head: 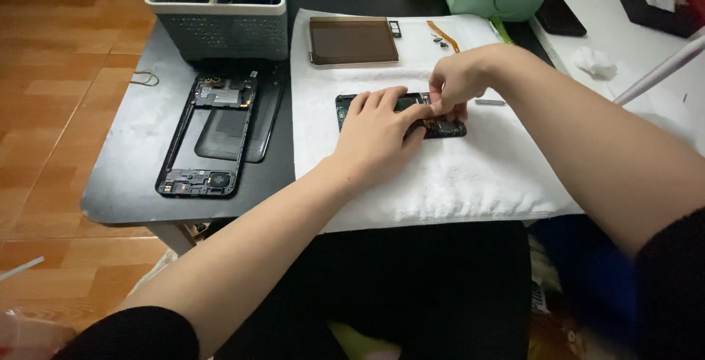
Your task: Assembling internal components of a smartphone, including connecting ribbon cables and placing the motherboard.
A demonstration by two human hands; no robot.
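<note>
Two hands (382, 128) on phone (444, 126), white towel (455, 176)

Dark rectangular screen panel (353, 40), brownish glass, flat near far edge of white towel (455, 184); black glossy phone screen (560, 13) at far right corner, beside pale green box; no packages, labels, signs seen

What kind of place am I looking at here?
Probably a home phone-repair bench: both hands work on an opened phone on a white towel, a stripped phone frame lies nearby, and a tool caddy stands behind.
</note>
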